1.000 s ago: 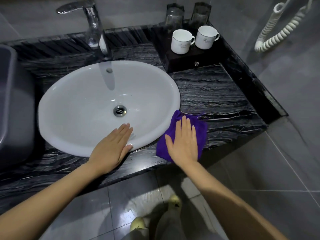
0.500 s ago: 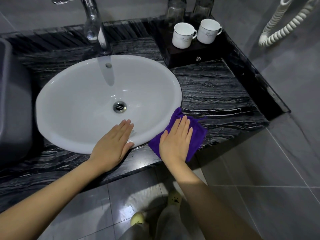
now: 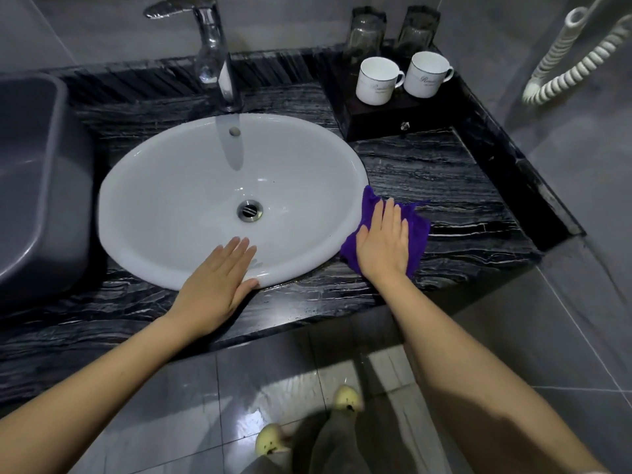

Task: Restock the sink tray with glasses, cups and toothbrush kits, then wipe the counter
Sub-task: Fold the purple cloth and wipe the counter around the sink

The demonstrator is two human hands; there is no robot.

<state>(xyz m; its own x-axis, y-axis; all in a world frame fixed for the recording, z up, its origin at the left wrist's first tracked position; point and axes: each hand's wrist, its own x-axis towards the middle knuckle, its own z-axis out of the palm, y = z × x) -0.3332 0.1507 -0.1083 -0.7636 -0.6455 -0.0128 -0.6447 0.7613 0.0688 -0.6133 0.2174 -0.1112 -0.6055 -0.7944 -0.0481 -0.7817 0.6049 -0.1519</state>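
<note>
My right hand (image 3: 384,241) presses flat on a purple cloth (image 3: 419,230) on the black marble counter (image 3: 444,186), right beside the white sink's (image 3: 191,200) rim. My left hand (image 3: 219,278) rests flat and holds nothing, fingers over the sink's front rim. A dark tray (image 3: 393,114) stands at the back right corner. Two white cups (image 3: 376,80) (image 3: 427,73) stand on it, with two glasses (image 3: 364,34) (image 3: 417,30) behind them. No toothbrush kits are visible.
A chrome faucet (image 3: 213,56) rises behind the sink. A grey bin (image 3: 37,179) stands on the counter at the left. A white coiled cord (image 3: 567,59) hangs on the right wall. Grey floor tiles and my feet lie below the counter's front edge.
My right hand slid the purple cloth left along the counter's front, then back and away from me, up along the sink's right rim. My left hand stayed in place.
</note>
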